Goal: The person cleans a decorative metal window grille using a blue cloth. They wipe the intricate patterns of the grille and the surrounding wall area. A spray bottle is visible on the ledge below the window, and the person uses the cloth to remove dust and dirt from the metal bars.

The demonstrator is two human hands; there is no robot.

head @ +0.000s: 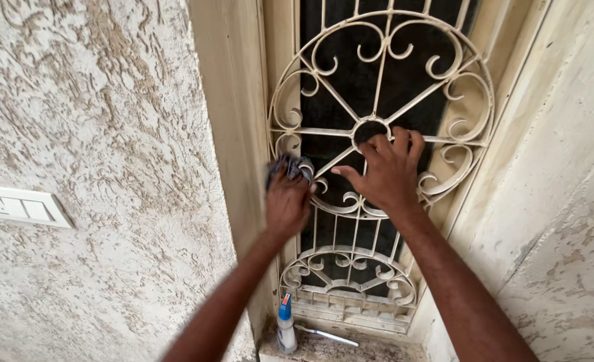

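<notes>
A cream-painted metal grille [444,87] with scrollwork and a spoked circle covers a dark narrow window. My left hand [287,201] presses a bunched dark cloth [290,166] against the grille's left side, by a scroll. My right hand [387,171] rests on the grille at the small centre ring, fingers curled over the bars, thumb spread toward the left.
A rough textured wall [96,121] with a white switch plate [19,206] lies left; a peeling plaster wall [565,234] stands right. On the stone sill [377,352] below stand a spray bottle with a blue top [285,325] and a thin white stick [327,334].
</notes>
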